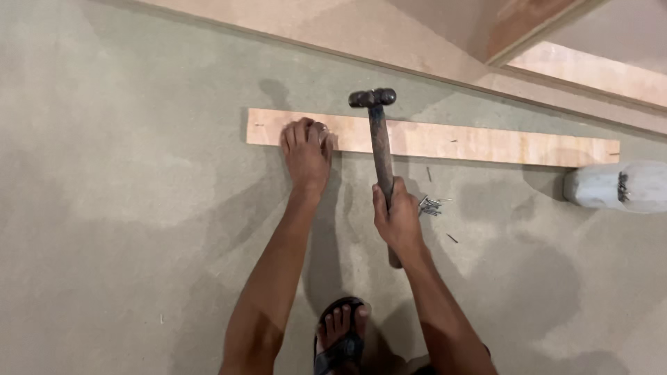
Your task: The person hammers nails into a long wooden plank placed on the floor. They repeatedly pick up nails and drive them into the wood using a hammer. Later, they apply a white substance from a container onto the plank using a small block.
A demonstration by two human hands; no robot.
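While the left hand [306,151] rests with its fingers pressed together on a long plywood strip [445,141], its fingertips bunch at a small point near the strip's left end, at about eleven o'clock from the frame's centre; whether a nail is pinched there cannot be told. That strip lies flat on a wide grey-green board [118,208] that serves as the surface, running from ten o'clock across to three o'clock, with its far edge near a paler plywood sheet [389,31] at twelve o'clock.

At the centre, the right hand [397,219] is wrapped in a closed fist around the lower part of a hammer [380,149]. Its dark wooden handle runs almost straight toward twelve o'clock, and its dark metal head sits over the strip's far edge, just right of the left hand and apart from it.

Just beside the right hand, at its two o'clock, a small heap of loose nails [429,205] lies on the board, with a few single nails scattered near it. At three o'clock a pale rounded object [615,186] rests close under the strip's right end. Down at six o'clock, a foot in a black sandal [340,340] stands on the board between the two forearms.
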